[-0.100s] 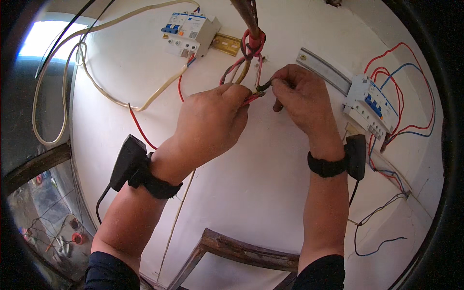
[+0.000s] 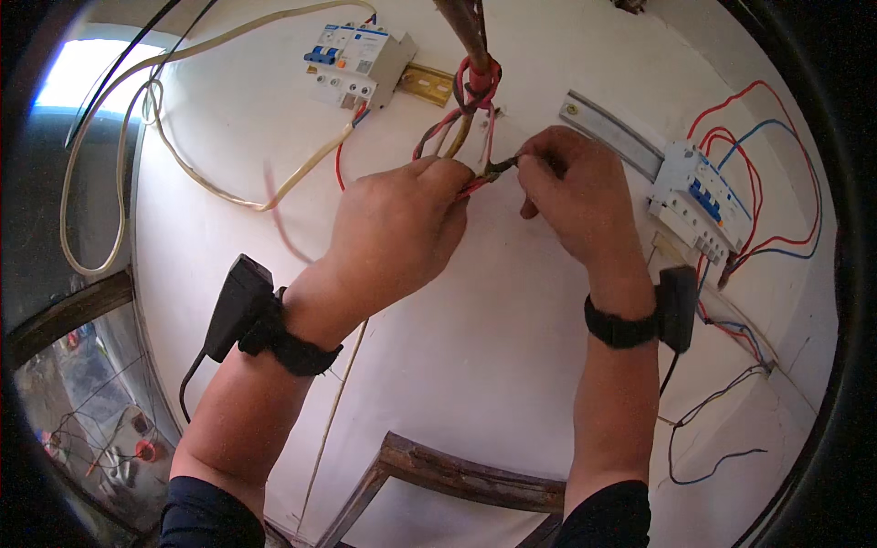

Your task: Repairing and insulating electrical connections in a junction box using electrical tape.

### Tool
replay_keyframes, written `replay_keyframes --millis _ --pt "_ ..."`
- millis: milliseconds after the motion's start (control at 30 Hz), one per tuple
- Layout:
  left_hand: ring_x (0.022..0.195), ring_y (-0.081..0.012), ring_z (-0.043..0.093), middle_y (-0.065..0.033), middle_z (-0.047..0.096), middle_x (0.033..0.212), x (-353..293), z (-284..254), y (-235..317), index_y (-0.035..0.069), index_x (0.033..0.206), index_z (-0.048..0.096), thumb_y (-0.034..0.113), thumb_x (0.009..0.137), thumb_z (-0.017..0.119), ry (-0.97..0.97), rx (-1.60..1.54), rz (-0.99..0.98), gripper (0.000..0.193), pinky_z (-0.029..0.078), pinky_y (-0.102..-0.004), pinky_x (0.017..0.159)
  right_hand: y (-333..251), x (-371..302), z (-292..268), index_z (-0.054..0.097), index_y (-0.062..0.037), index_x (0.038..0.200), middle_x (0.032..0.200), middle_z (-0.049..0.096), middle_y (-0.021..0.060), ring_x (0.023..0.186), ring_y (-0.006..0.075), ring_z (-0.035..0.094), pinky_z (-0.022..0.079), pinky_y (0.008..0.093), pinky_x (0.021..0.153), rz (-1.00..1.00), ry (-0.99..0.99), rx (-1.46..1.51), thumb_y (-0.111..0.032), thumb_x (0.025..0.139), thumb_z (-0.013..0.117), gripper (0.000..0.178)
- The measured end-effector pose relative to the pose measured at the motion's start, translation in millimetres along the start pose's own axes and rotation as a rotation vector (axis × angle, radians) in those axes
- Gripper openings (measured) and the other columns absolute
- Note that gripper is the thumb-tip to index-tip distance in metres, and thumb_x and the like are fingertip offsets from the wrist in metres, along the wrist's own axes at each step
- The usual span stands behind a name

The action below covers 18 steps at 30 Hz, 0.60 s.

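My left hand (image 2: 402,215) is closed around red-sheathed wires (image 2: 475,185) that hang from the bundle above, their ends poking out past its thumb side. Just to the right, my right hand (image 2: 575,187) pinches the tip of a dark strip (image 2: 501,167) that runs from the wire joint. Whether this strip is tape or wire, I cannot tell. Above both hands, a knotted cluster of red, black and brown wires (image 2: 477,82) comes down from a brown conduit (image 2: 464,32). My left fingers hide part of the wires they hold.
A white circuit breaker (image 2: 352,59) with a cream cable (image 2: 301,173) is on the wall at upper left, beside a brass-coloured rail (image 2: 427,84). At right are a metal rail (image 2: 612,135) and another breaker (image 2: 702,196) with red and blue wires. A wooden frame (image 2: 470,470) stands below.
My right hand has shifted slightly right and down, still pinching the dark strip. The loose red wire left of my left wrist has swung and is blurred. My left hand has barely moved.
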<state>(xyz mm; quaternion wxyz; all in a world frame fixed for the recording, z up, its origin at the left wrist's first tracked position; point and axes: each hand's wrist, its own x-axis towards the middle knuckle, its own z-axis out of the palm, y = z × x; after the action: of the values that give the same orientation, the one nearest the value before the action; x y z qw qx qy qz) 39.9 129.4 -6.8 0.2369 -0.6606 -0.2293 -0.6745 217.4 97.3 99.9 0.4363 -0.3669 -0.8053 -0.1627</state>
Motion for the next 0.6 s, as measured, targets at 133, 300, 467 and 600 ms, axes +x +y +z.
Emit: replay_keyframes --millis 133,300,467,600 --pt "0.080 -0.0386 0.071 -0.0184 0.071 0.092 1 -3 4 0.003 0.103 0.070 0.006 0.087 0.069 -0.011 -0.028 -0.038 0.017 0.057 -0.0439 0.069 -1 -11 1 0.069 0.0023 0.093 0.069 0.069 0.0110 0.060 0.0184 0.068 0.054 0.0338 0.060 -0.061 0.054 0.068 -0.025 0.095 0.062 0.028" --pt "0.081 -0.0387 0.072 -0.0198 0.072 0.090 0 -6 2 0.002 0.105 0.070 0.006 0.087 0.069 -0.015 -0.042 -0.074 0.018 0.057 -0.0435 0.070 0 -15 3 0.068 0.0003 0.095 0.070 0.067 0.0064 0.056 0.0165 0.060 0.048 0.0302 0.054 0.176 -0.062 0.446 -0.024 0.096 0.061 0.025" --pt "0.078 -0.0386 0.071 -0.0207 0.071 0.088 0 -7 0 0.001 0.106 0.069 0.007 0.088 0.069 -0.018 -0.090 -0.079 0.019 0.056 -0.0433 0.069 14 -19 19 0.068 -0.0035 0.095 0.079 0.066 0.0050 0.057 0.0164 0.059 0.045 0.0287 0.053 0.352 -0.129 1.033 -0.024 0.095 0.062 0.021" --pt "0.076 -0.0387 0.070 -0.0216 0.070 0.087 0 -5 0 0.001 0.106 0.069 0.007 0.089 0.069 -0.006 -0.113 -0.070 0.019 0.055 -0.0439 0.067 16 -19 14 0.068 -0.0037 0.097 0.084 0.068 0.0067 0.062 0.0176 0.064 0.048 0.0295 0.055 0.360 -0.211 1.045 -0.024 0.096 0.062 0.021"
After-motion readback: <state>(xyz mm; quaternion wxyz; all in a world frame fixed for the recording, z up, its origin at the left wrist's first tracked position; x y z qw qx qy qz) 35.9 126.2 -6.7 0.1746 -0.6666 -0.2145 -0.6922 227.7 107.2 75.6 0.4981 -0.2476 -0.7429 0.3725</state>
